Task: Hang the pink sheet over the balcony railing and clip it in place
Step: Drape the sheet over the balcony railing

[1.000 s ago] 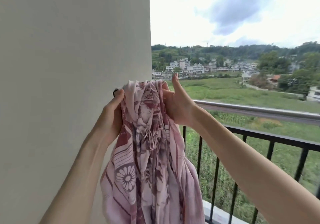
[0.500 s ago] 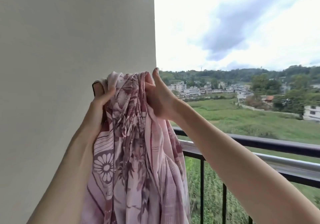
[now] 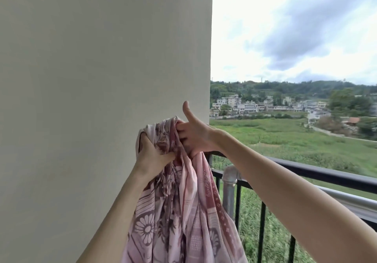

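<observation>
Both your hands hold the pink sheet (image 3: 179, 205) bunched at its top, left hand (image 3: 152, 156) gripping beside the wall (image 3: 102, 79), right hand (image 3: 195, 136) pinching with thumb raised; its length hangs straight down. The black railing (image 3: 306, 173) lies just beyond and right of your right hand, with open rail running rightward.

Pink floral sheet (image 3: 179, 211), black railing (image 3: 318, 174)
</observation>
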The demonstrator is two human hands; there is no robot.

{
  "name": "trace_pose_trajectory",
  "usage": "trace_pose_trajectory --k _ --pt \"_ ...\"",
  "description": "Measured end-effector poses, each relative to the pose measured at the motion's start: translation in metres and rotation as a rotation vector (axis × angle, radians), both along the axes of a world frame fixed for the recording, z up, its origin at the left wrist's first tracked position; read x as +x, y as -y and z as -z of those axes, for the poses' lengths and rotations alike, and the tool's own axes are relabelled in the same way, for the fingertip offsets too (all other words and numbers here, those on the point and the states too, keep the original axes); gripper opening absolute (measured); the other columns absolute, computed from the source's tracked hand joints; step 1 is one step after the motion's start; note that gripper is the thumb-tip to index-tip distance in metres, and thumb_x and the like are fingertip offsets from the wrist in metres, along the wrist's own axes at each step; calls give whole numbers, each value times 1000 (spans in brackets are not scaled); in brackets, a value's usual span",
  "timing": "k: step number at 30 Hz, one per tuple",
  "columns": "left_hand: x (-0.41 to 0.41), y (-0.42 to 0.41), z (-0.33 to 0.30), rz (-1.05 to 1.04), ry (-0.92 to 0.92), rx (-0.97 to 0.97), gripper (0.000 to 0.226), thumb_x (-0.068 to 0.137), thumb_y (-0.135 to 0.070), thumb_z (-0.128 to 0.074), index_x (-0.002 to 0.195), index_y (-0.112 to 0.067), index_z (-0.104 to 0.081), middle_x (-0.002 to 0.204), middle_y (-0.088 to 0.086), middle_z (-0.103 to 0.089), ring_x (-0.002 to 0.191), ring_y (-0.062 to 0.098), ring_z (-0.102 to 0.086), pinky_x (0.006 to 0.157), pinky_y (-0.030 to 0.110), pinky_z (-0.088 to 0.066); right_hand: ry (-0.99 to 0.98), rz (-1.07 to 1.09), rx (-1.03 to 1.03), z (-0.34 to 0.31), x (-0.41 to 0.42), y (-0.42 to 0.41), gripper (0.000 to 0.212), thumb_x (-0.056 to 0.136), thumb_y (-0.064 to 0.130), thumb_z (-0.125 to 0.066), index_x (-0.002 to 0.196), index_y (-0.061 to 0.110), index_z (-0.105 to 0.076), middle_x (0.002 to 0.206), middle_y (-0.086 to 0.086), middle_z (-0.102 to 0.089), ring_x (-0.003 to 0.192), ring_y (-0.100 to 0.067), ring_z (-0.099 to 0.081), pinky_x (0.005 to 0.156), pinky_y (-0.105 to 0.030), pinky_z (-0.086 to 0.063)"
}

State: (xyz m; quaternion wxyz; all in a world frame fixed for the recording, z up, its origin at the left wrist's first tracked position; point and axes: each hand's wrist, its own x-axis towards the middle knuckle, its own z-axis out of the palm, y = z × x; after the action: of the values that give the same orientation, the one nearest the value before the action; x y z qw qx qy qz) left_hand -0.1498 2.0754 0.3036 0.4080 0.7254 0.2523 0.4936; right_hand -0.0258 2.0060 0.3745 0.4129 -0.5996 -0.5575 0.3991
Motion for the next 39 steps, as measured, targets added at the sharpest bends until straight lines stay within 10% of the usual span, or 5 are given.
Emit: trace_pose_trajectory --k 14,21,28,32,39 --pt "45 40 -70 351 57 -161 12 74 -9 -61 84 -14 -67 59 -1 -70 53 10 -66 43 14 -45 391 565 425 -36 80 85 82 92 58 -1 138 -9 -11 138 -38 -25 129 -53 -24 107 -54 -25" --pt "65 83 -63 498 -19 -194 17 70 -14 -62 85 -7 -66 63 6 -71 59 16 -68 49 18 -50 78 525 385 -21 97 144 60 87 69 -3 89 31 -50 71 10 -53 72 -5 -57 71 -33 -41" --pt "77 137 -101 550 88 -56 26 66 -23 -66 90 -13 -69 72 4 -74 66 16 -71 49 17 -50 -34 637 582 -55 85 187 75 91 60 -34 131 -2 -48 131 -26 -51 119 -40 -51 104 -52 -39" --pt "92 163 -99 578 59 -10 69 66 -39 -69 128 -16 -51 105 5 -72 96 20 -69 79 28 -54 -86 697 675 -49 91 204 53 95 45 -39 121 1 -52 110 -21 -64 95 -32 -64 83 -40 -53" --pt "92 165 -41 486 -489 302 96 69 -77 -43 146 -23 -24 139 -2 -48 125 17 -47 108 36 -35 6 606 38 10 100 238 54 89 54 -46 125 15 -52 127 -14 -59 111 -29 -59 95 -45 -46"
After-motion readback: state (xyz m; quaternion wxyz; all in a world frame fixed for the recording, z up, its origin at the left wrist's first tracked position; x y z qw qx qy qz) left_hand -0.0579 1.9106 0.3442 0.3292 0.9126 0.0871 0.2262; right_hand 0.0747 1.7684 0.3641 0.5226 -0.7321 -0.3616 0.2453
